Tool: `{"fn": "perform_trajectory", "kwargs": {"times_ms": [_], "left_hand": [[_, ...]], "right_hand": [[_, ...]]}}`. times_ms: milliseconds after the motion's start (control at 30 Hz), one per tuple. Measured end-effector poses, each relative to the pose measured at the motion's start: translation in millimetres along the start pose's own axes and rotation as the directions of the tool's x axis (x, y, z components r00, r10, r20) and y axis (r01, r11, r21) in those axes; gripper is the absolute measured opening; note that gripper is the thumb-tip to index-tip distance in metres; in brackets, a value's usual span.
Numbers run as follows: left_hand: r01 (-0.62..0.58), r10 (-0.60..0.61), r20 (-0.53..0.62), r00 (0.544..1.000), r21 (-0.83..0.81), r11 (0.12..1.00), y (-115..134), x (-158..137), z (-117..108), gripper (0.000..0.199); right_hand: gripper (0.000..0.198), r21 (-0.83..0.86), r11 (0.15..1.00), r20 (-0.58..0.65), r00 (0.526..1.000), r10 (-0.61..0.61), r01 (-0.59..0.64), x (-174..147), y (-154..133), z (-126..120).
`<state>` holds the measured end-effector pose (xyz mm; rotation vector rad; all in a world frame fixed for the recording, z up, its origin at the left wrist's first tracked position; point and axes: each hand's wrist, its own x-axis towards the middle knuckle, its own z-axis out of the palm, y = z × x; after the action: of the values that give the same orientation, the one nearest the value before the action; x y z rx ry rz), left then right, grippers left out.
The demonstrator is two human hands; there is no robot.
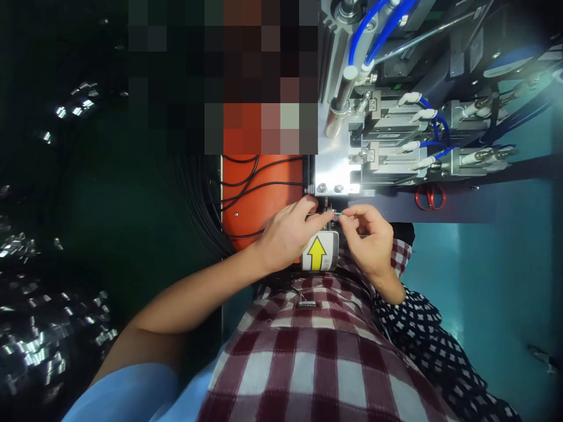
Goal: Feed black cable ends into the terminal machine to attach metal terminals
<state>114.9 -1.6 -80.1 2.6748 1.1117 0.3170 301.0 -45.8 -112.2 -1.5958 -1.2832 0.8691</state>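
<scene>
In front of the machine, my left hand (pixel 288 234) and my right hand (pixel 369 240) meet with their fingertips close together. Thin coloured wires (pixel 336 215), bluish and reddish, show in the small gap between them. The left thumb and forefinger are closed on a cable, and a dark stretch of it shows between those fingers. My right hand pinches the wire ends between thumb and forefinger, its other fingers curled. Just below the fingertips is a white label with a yellow arrow (pixel 316 253). The exact wire ends are too small to make out.
Black cables (pixel 246 176) lie across an orange surface (pixel 237 223), and more hang in a bundle (pixel 197 205) at its left. A metal machine (pixel 336 161) with blue air hoses (pixel 433 126) stands ahead and right. Red-handled scissors (pixel 430 197) lie on the dark ledge (pixel 470 205).
</scene>
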Motion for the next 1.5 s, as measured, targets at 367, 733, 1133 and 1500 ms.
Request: {"fn": "perform_trajectory", "kwargs": {"times_ms": [367,733,1133,1500], "left_hand": [[0.051,-0.103,-0.155,0.982,-0.31,0.949,9.2,-3.6,-9.9,0.029],[0.464,-0.289,0.394,0.872,-0.854,0.236,26.3,9.1,-49.0,0.008],[0.477,-0.339,0.428,0.838,-0.876,0.074,29.8,8.2,-40.5,0.006],[0.503,-0.384,0.459,0.801,-0.864,0.014,33.3,6.5,-36.7,0.007]], "right_hand": [[0.002,0.037,0.99,-0.026,0.99,-0.135,0.136,-0.2,-14.0,0.3],[0.017,0.113,0.882,0.082,0.88,-0.468,0.458,-7.4,-29.2,-17.7],[0.011,0.18,0.943,0.128,0.944,-0.303,0.279,-16.5,-25.8,-19.2],[0.006,0.228,0.965,0.113,0.981,-0.16,0.132,-21.6,-33.2,-13.6]]}}
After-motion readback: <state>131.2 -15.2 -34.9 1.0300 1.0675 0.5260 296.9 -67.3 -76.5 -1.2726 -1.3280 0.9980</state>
